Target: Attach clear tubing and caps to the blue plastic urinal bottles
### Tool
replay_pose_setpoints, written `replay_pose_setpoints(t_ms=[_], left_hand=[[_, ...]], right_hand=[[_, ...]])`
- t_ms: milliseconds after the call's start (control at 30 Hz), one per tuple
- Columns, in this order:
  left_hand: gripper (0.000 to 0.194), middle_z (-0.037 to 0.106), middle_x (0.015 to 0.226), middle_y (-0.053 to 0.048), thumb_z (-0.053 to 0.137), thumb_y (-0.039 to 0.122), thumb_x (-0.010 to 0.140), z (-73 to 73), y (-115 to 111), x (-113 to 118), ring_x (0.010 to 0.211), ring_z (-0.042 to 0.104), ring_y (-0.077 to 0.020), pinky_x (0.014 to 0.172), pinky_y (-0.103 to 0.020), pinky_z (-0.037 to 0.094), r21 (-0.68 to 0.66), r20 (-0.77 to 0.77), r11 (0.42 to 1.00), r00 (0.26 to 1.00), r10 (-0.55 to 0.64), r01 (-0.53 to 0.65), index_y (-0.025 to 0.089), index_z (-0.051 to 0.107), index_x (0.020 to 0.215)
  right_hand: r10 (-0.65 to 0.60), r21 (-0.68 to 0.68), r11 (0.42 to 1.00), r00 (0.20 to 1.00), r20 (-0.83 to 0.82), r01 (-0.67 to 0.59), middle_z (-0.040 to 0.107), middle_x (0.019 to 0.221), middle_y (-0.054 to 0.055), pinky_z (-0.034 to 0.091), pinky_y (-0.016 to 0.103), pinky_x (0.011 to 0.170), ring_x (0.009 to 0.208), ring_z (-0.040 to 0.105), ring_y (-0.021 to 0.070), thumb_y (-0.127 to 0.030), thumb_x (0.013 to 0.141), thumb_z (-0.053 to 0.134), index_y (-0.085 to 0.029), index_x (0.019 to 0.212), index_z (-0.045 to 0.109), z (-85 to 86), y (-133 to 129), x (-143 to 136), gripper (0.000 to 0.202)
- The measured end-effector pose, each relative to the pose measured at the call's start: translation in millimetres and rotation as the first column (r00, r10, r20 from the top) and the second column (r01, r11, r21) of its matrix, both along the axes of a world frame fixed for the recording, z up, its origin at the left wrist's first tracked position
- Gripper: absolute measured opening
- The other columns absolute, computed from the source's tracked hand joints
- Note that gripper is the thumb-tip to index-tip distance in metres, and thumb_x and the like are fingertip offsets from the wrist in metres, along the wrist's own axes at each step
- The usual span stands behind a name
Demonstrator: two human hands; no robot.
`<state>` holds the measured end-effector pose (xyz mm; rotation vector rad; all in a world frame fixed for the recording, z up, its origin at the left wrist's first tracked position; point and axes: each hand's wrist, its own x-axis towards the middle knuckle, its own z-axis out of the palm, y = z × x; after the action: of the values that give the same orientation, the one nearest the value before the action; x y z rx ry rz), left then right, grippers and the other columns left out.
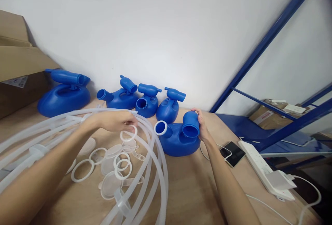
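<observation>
Near the centre, the left hand [117, 120] pinches a white ring [128, 140] in its fingers; right of centre, the right hand [203, 125] grips the bulbous piece [191, 118] on a blue plastic bottle [178, 147]; a loose pinch could drop the ring among the translucent tubes [166, 180].

The cardboard box [19, 60] is cut off at the left edge, its label [17, 81] illegible; the translucent tubing [165, 183] runs out at left and bottom; the right hand [204, 128] is partly hidden by the blue spout piece [191, 117].
</observation>
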<state>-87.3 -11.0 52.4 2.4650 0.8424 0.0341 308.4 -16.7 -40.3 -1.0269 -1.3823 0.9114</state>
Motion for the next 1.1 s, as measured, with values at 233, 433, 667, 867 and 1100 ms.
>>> replay_pose_setpoints(t_ms=[233, 433, 667, 867, 1100], left_hand=[[0.029, 0.053, 0.155, -0.014, 0.045, 0.019, 0.102, -40.1, -35, 67, 0.145, 0.049, -0.0287, 0.119, -0.046, 0.040, 0.433, 0.335, 0.898, 0.913, -0.235, 0.072, 0.020, 0.074, 0.102], [0.033, 0.042, 0.164, -0.016, 0.042, 0.010, 0.101, -57.5, -18, 80, 0.155, 0.033, -0.0289, 0.124, -0.047, 0.036, 0.389, 0.328, 0.918, 0.921, -0.210, 0.071, 0.017, 0.074, 0.105], [0.031, 0.069, 0.131, -0.012, 0.046, 0.022, 0.103, -0.3, -23, 82, 0.117, 0.068, -0.0244, 0.100, -0.036, 0.055, 0.410, 0.491, 0.902, 0.866, -0.090, -0.139, 0.020, 0.076, 0.111], [0.047, 0.064, 0.140, -0.010, 0.046, 0.022, 0.099, 16.6, -54, 100, 0.129, 0.060, -0.0261, 0.114, -0.042, 0.045, 0.099, 0.835, 0.935, 0.539, 0.109, -0.342, 0.020, 0.062, 0.143], [0.036, 0.077, 0.117, -0.011, 0.058, 0.027, 0.078, 13.1, -60, 106, 0.115, 0.068, -0.0313, 0.092, -0.037, 0.060, -0.677, 0.732, 0.735, -0.072, 0.678, 0.045, 0.012, 0.081, 0.102]], right_hand=[[0.004, -0.007, 1.000, 0.994, -0.108, -0.005, 0.065, 0.092, 0.002, 0.057, 0.033, 0.062, 0.074, 0.067, 0.0210, -0.082, 0.075, 0.064, -0.028, 0.107, 0.057, 1.2, -3, -6, 0.063], [0.166, -0.147, 0.971, 0.976, -0.143, -0.186, 0.066, 0.085, 0.001, 0.055, 0.031, 0.060, 0.070, 0.066, 0.0197, -0.084, 0.070, 0.067, -0.027, 0.101, 0.057, 15.2, -6, 1, 0.066], [-0.127, 0.016, 0.992, 0.989, -0.082, 0.128, 0.061, 0.092, 0.000, 0.052, 0.029, 0.062, 0.076, 0.062, 0.0184, -0.077, 0.075, 0.071, -0.030, 0.110, 0.054, 61.6, -24, -13, 0.061], [-0.403, 0.333, 0.869, 0.914, 0.047, 0.366, 0.052, 0.097, 0.000, 0.051, 0.033, 0.076, 0.085, 0.055, 0.0186, -0.069, 0.082, 0.069, -0.028, 0.110, 0.046, 94.4, -53, -84, 0.055], [-0.409, 0.550, 0.762, 0.912, 0.001, 0.341, 0.050, 0.115, 0.004, 0.048, 0.045, 0.100, 0.110, 0.057, 0.0241, -0.073, 0.070, 0.079, -0.030, 0.113, 0.036, 85.1, -59, -141, 0.074]])
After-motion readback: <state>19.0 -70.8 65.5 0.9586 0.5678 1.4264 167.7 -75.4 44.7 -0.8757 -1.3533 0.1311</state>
